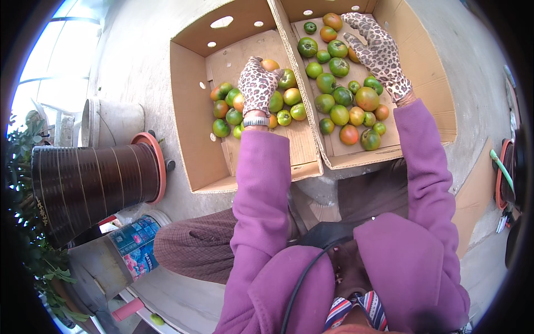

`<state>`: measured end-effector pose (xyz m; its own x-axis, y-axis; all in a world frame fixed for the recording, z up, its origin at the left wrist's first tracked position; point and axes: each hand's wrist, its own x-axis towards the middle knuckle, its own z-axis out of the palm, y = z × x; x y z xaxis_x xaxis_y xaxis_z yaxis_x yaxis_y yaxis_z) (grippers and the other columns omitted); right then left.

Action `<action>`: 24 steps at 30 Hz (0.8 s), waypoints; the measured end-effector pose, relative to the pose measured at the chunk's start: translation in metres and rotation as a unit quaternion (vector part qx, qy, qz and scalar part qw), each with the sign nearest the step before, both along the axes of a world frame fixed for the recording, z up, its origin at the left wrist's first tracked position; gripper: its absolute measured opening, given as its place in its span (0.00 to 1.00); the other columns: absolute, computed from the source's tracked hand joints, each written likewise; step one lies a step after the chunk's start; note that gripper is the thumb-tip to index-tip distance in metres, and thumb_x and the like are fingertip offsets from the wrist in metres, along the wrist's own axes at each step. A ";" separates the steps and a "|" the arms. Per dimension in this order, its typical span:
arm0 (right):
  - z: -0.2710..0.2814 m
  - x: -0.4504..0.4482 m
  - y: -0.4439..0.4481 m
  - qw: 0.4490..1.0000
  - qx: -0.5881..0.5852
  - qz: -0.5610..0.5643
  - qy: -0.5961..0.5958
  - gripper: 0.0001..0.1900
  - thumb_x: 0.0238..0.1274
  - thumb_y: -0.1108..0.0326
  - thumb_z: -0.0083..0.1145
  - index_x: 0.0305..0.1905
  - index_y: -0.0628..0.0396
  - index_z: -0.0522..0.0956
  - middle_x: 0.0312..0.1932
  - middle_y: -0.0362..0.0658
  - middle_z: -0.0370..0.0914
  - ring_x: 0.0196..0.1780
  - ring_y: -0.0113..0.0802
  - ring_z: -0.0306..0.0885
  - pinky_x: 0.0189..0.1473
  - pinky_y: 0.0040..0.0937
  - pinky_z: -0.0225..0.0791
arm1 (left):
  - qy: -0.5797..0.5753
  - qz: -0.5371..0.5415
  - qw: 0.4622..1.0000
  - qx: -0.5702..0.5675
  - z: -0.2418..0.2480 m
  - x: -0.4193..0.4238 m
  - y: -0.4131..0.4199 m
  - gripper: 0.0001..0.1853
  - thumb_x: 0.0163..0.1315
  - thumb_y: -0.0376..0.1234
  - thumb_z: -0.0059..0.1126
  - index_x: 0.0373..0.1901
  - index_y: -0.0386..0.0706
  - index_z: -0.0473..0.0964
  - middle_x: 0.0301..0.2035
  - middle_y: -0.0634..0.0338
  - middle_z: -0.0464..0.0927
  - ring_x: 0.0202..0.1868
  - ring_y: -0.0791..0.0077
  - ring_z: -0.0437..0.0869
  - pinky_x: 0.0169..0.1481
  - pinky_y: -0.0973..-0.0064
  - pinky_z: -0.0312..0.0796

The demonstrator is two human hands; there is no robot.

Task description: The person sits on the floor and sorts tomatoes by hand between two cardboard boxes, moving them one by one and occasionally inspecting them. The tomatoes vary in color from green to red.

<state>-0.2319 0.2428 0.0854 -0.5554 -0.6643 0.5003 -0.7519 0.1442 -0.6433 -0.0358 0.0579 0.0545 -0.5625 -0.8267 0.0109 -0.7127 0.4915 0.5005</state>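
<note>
Two cardboard boxes lie side by side, the left box (200, 163) and the right box (429, 83), each with green and orange tomatoes on its bottom. My left hand (259, 85), in a leopard-print glove, is over the left box with its fingers curled around an orange-green tomato (270, 65). A green tomato (288, 79) sits just beside its thumb. In the right box my right hand (373, 48), gloved alike, has its thumb and fingers apart. An orange tomato (353, 55) is partly hidden under it, and another (332, 21) lies by its fingertips.
A brown ribbed plant pot (96, 179) with a terracotta-coloured saucer and a white bucket (114, 123) stand at the left. A printed bucket (137, 242) is beside my knee. Flat cardboard (471, 196) lies at the right.
</note>
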 end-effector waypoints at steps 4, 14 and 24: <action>-0.008 -0.005 0.002 0.998 0.057 0.000 0.034 0.17 0.64 0.60 0.54 0.57 0.49 0.75 0.56 0.41 0.76 0.57 0.37 0.75 0.59 0.31 0.68 | -0.101 -0.073 0.992 -0.022 -0.027 -0.002 0.003 0.32 0.43 0.40 0.72 0.53 0.42 0.74 0.46 0.47 0.80 0.51 0.56 0.80 0.59 0.64 0.70; -0.012 -0.058 0.044 0.981 0.131 -0.128 -0.060 0.18 0.61 0.64 0.57 0.56 0.50 0.76 0.52 0.45 0.79 0.52 0.38 0.79 0.55 0.33 0.71 | 0.112 -0.003 0.988 -0.103 -0.011 -0.007 -0.005 0.22 0.54 0.29 0.59 0.54 0.39 0.74 0.46 0.44 0.79 0.46 0.55 0.83 0.54 0.66 0.73; -0.080 -0.016 0.051 0.873 0.456 0.129 0.115 0.10 0.52 0.70 0.57 0.41 0.54 0.80 0.41 0.51 0.79 0.47 0.46 0.78 0.48 0.44 0.72 | 0.247 -0.033 0.968 0.008 0.001 -0.010 -0.005 0.18 0.60 0.30 0.60 0.51 0.35 0.76 0.43 0.51 0.81 0.44 0.68 0.82 0.51 0.73 0.74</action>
<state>-0.2474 0.2943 0.0058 -0.2834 -0.9328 -0.2228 -0.9290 0.3247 -0.1777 -0.0463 0.0532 0.0553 -0.5438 -0.7908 0.2810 -0.3506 0.5183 0.7801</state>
